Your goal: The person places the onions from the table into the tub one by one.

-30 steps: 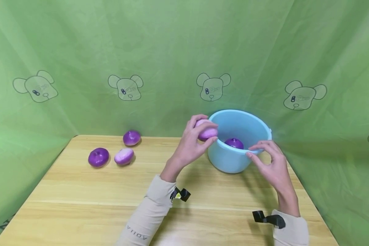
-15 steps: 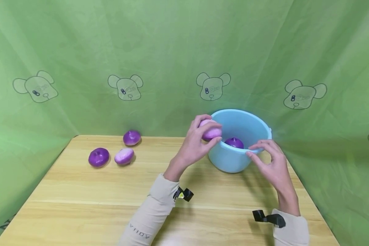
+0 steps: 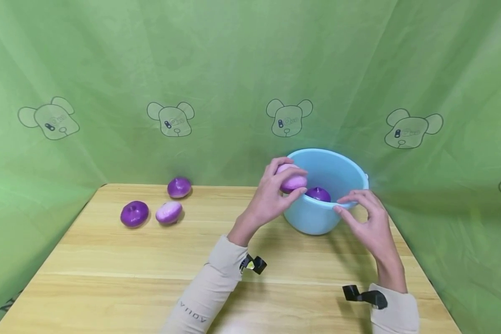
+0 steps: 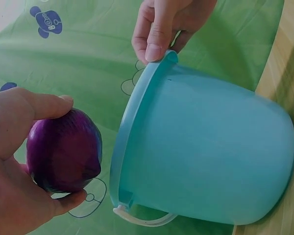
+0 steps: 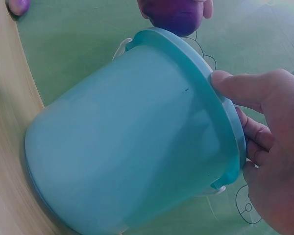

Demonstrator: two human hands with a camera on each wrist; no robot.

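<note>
My left hand (image 3: 269, 197) grips a purple onion (image 3: 293, 180) with a pale upper side, between thumb and fingers. In the head view it sits at the left rim of a light blue bucket (image 3: 313, 220); the left wrist view shows a gap between the onion (image 4: 63, 152) and the bucket's rim. My right hand (image 3: 369, 222) pinches the front right of that rim, thumb outside and fingers inside. The bucket stands upright on the table, and another purple onion (image 3: 318, 194) lies inside it, partly hidden by the front wall.
At the left of the wooden table (image 3: 121, 264) lie two dark purple onions, one in front (image 3: 134, 214) and one at the back edge (image 3: 179, 187). A paler onion (image 3: 169, 212) lies beside them. A green curtain (image 3: 229, 69) encloses the table's back and sides.
The left hand has moved a little to the right with the onion, closer over the bucket's left rim. The right hand and the bucket have stayed in place.
</note>
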